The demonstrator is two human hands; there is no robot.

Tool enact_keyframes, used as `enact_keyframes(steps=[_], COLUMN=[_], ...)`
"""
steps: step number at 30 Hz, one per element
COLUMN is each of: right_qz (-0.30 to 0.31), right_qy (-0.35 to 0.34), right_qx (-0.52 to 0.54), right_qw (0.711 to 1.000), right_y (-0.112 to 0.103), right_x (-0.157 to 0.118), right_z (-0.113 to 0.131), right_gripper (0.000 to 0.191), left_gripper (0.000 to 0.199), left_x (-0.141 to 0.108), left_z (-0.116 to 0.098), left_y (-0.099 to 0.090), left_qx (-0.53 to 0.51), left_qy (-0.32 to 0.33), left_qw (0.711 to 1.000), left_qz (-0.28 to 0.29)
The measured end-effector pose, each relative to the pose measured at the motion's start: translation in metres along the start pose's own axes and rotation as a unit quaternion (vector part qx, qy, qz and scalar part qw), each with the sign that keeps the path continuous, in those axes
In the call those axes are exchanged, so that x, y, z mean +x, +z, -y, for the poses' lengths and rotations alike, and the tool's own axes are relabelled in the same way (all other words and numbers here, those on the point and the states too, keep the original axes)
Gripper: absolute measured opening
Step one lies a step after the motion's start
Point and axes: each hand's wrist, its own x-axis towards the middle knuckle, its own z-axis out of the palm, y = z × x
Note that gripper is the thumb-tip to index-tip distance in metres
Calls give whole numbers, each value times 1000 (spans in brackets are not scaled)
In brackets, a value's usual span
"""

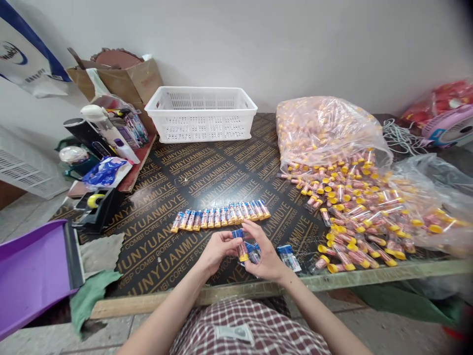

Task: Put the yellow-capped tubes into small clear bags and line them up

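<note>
A small clear tube with pink contents, a blue wrapper at its top and a yellow cap at its lower end (242, 250) is between my hands. My left hand (217, 252) pinches it from the side with thumb and fingertips. Curled around its other side, my right hand (265, 256) has its fingers at the top and its thumb near the yellow cap. Beneath the right hand lie some blue-and-clear wrappers (254, 252), partly hidden. More flat wrappers (289, 258) rest just right of it. Beyond my hands, several blue-wrapped tubes (222, 216) form a slanting row.
Loose yellow-capped tubes (354, 222) are heaped at the right, spilling from a big plastic bag (328, 123). A white basket (205, 125) stands by the wall. Leftward are a tape dispenser (98, 212), bottles (101, 123) and a purple dustpan (37, 271). A wooden edge (140, 304) borders the table.
</note>
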Motion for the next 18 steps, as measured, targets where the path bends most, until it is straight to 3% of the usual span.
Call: enact_keyframes(steps=[6, 18], right_qz=[29, -16], right_qy=[14, 18], right_qx=[97, 158], right_qw=[995, 987], right_y=[-3, 3], right_x=[-5, -11], right_z=[2, 4], right_gripper=[89, 88], left_gripper=[33, 30], left_x=[-6, -9], left_z=[3, 5], left_y=[11, 18], left_qx=[10, 1], left_qy=[-19, -21], left_qw=[1000, 1000], left_qz=[15, 14])
